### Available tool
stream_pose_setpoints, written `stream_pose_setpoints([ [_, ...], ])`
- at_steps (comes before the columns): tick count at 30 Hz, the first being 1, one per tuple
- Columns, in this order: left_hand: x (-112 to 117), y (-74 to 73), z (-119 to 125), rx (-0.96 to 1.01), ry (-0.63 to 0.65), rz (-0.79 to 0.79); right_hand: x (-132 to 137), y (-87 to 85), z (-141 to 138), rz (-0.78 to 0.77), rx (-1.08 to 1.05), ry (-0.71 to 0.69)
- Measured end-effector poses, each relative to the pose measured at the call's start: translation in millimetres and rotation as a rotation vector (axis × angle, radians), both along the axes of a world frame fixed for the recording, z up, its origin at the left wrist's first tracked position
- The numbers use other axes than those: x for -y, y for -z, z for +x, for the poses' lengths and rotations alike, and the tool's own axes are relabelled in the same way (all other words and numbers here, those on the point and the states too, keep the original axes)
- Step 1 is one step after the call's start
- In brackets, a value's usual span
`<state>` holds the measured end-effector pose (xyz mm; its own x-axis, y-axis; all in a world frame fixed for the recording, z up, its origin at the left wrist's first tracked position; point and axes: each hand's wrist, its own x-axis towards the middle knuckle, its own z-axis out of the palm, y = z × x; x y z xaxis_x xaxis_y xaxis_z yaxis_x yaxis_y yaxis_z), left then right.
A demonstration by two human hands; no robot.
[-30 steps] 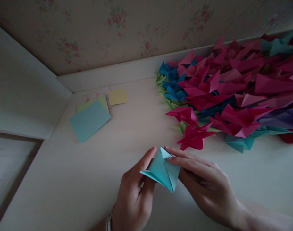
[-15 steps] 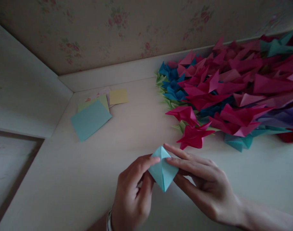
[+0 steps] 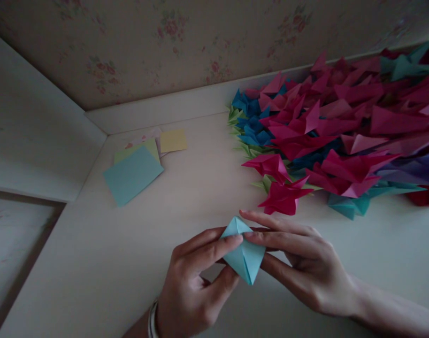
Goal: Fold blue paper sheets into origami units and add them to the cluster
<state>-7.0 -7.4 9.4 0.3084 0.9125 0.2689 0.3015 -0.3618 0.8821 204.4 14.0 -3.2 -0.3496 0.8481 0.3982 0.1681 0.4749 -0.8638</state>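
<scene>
Head view: left hand (image 3: 187, 290) and right hand (image 3: 315, 272) pinch the blue paper (image 3: 254, 253); its flap (image 3: 238, 259), sticking toward nine o'clock earlier, now lies flat.

Left hand (image 3: 200, 277): pale, narrow band (image 3: 152, 320) with dark stripe just behind, round wrist. Right hand (image 3: 302, 263): bare forearm (image 3: 386, 298) behind.

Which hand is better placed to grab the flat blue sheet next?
Probably the left hand: it's nearer the blue sheet; the right hand is on the folded paper's far side. Both hold that paper, though.
</scene>
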Motion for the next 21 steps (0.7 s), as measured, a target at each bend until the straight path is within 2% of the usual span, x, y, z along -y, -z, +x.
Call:
stream_pose_setpoints([
  [7,-4.5,5.4,-4.2,-0.086,0.119,0.160,-7.0,-0.1,10.5,0.091,0.045,-0.066],
  [10,-6.7,4.6,-3.3,-0.046,0.118,0.178,-9.4,-0.8,13.3,0.093,0.066,-0.097],
  [15,-6.9,0.9,3.3,0.079,0.058,0.089,-7.5,-6.9,10.3,0.038,0.006,-0.070],
  [21,0.1,4.4,5.5,0.098,-0.153,0.019,-2.9,-6.2,3.1,-0.078,-0.041,-0.002],
])
